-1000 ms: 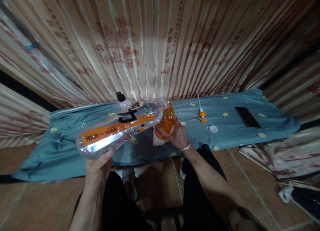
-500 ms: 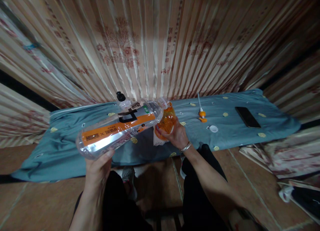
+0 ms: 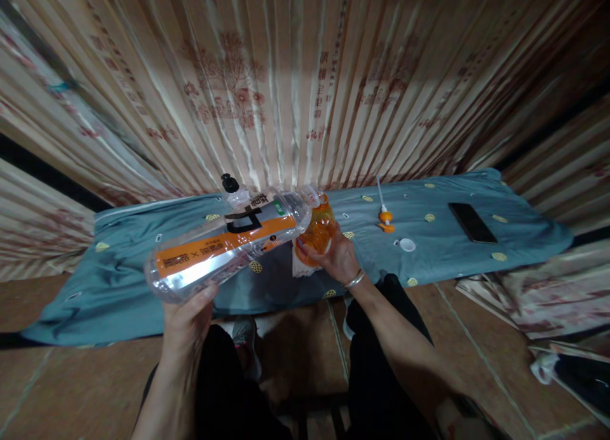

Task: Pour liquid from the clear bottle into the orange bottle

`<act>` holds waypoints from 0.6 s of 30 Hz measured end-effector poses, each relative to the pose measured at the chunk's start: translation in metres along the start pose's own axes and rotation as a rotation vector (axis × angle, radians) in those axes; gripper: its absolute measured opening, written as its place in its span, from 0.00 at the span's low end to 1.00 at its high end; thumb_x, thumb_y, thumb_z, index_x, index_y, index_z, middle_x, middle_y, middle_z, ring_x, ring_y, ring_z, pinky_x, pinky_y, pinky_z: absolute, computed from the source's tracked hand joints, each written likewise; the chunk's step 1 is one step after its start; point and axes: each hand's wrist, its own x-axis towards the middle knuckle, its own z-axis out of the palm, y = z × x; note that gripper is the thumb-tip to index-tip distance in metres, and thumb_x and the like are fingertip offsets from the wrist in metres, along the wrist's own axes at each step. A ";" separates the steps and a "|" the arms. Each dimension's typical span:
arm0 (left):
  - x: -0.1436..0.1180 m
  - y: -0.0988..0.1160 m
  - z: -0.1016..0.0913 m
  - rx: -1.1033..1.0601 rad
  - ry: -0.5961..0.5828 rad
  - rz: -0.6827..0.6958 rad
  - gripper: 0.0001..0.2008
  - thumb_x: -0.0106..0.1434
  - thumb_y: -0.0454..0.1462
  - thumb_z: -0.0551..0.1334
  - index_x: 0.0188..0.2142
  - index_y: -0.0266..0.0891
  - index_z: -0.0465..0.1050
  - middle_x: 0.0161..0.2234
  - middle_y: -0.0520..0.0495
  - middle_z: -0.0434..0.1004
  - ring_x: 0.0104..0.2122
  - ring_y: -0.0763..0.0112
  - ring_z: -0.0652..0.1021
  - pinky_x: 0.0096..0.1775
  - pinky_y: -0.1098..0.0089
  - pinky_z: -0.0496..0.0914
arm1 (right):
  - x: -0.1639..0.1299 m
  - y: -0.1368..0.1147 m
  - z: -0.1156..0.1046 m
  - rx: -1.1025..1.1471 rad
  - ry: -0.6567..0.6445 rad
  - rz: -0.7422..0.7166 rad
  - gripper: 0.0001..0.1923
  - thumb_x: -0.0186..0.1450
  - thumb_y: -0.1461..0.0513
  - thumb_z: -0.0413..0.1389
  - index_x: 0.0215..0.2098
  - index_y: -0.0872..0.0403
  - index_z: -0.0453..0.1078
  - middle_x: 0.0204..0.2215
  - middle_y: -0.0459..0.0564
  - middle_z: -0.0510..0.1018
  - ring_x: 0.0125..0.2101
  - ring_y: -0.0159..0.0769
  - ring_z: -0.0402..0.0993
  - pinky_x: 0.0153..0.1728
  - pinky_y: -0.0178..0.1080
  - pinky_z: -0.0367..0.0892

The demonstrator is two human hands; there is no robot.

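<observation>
My left hand point(image 3: 187, 318) grips the bottom of a large clear plastic bottle point(image 3: 223, 244) with an orange and black label. The bottle lies almost level, and its open mouth touches the top of a small orange bottle point(image 3: 317, 232). My right hand point(image 3: 335, 257) holds that small orange bottle upright over a blue-green cloth point(image 3: 143, 262). A white loose label or wrapper hangs at the small bottle's base. A silver bangle sits on my right wrist.
On the cloth lie an orange pump head with a white tube point(image 3: 384, 215), a white cap point(image 3: 407, 244), a black phone point(image 3: 471, 223) and a black cap point(image 3: 230, 184). A pleated patterned curtain point(image 3: 295, 84) hangs behind. Folded fabric point(image 3: 538, 300) lies on the floor at right.
</observation>
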 end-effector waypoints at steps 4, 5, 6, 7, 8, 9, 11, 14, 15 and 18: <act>0.001 -0.001 -0.001 0.006 -0.004 0.002 0.28 0.35 0.42 0.84 0.39 0.45 0.86 0.36 0.47 0.87 0.43 0.53 0.85 0.52 0.56 0.79 | 0.000 -0.003 -0.002 0.018 -0.004 0.020 0.38 0.62 0.45 0.68 0.63 0.54 0.67 0.49 0.62 0.87 0.45 0.56 0.87 0.44 0.51 0.83; 0.001 -0.001 -0.001 0.002 -0.003 0.003 0.28 0.34 0.42 0.84 0.39 0.45 0.86 0.36 0.47 0.87 0.43 0.52 0.85 0.52 0.55 0.79 | 0.000 -0.003 -0.002 0.017 -0.004 0.025 0.38 0.62 0.45 0.68 0.63 0.54 0.67 0.48 0.61 0.87 0.45 0.56 0.87 0.43 0.51 0.83; 0.001 -0.002 -0.001 -0.002 -0.004 0.002 0.28 0.35 0.41 0.84 0.39 0.45 0.86 0.37 0.47 0.87 0.43 0.53 0.85 0.52 0.55 0.79 | 0.000 -0.003 -0.002 0.016 -0.004 0.029 0.38 0.62 0.46 0.68 0.63 0.54 0.66 0.47 0.61 0.87 0.44 0.56 0.88 0.43 0.50 0.83; 0.001 -0.002 -0.002 -0.006 -0.006 0.001 0.28 0.35 0.41 0.84 0.39 0.45 0.86 0.37 0.47 0.87 0.43 0.53 0.85 0.52 0.55 0.79 | 0.000 -0.003 -0.002 0.015 -0.003 0.032 0.38 0.61 0.46 0.69 0.63 0.54 0.66 0.47 0.61 0.87 0.44 0.56 0.88 0.43 0.50 0.83; 0.002 -0.003 -0.002 -0.009 -0.009 -0.001 0.28 0.35 0.41 0.84 0.39 0.45 0.86 0.37 0.47 0.87 0.43 0.53 0.85 0.52 0.55 0.79 | 0.000 -0.003 -0.002 0.016 -0.002 0.035 0.39 0.61 0.47 0.69 0.63 0.54 0.66 0.47 0.62 0.87 0.44 0.56 0.88 0.43 0.50 0.83; 0.002 -0.003 -0.002 -0.011 -0.012 0.000 0.28 0.36 0.40 0.83 0.40 0.45 0.86 0.38 0.47 0.87 0.43 0.52 0.85 0.52 0.54 0.79 | 0.000 -0.003 -0.002 0.019 -0.003 0.037 0.39 0.60 0.47 0.69 0.63 0.55 0.67 0.47 0.62 0.87 0.44 0.57 0.88 0.43 0.50 0.83; 0.001 -0.004 -0.003 -0.010 -0.019 0.006 0.27 0.37 0.40 0.83 0.41 0.45 0.85 0.39 0.47 0.87 0.44 0.52 0.85 0.53 0.53 0.79 | 0.000 -0.002 -0.001 0.024 -0.004 0.042 0.39 0.60 0.47 0.69 0.62 0.55 0.67 0.48 0.63 0.87 0.44 0.57 0.88 0.43 0.51 0.83; 0.001 -0.003 -0.004 -0.009 -0.028 0.023 0.27 0.39 0.39 0.82 0.42 0.46 0.85 0.39 0.48 0.87 0.46 0.52 0.84 0.56 0.53 0.77 | 0.000 -0.002 -0.001 0.018 0.000 0.044 0.39 0.60 0.47 0.69 0.62 0.56 0.67 0.48 0.64 0.87 0.44 0.57 0.87 0.44 0.52 0.83; 0.001 -0.003 -0.004 -0.010 -0.029 0.026 0.27 0.39 0.38 0.82 0.42 0.46 0.85 0.39 0.48 0.87 0.46 0.52 0.84 0.56 0.53 0.77 | 0.001 -0.002 -0.001 0.016 0.002 0.044 0.39 0.60 0.47 0.69 0.62 0.56 0.67 0.48 0.63 0.87 0.44 0.57 0.87 0.44 0.52 0.83; 0.000 -0.002 -0.004 -0.007 -0.032 0.018 0.29 0.40 0.39 0.82 0.44 0.46 0.84 0.39 0.48 0.87 0.46 0.52 0.84 0.57 0.53 0.77 | 0.001 -0.004 -0.002 0.016 -0.002 0.040 0.38 0.60 0.48 0.70 0.62 0.56 0.67 0.48 0.63 0.87 0.44 0.56 0.88 0.43 0.51 0.83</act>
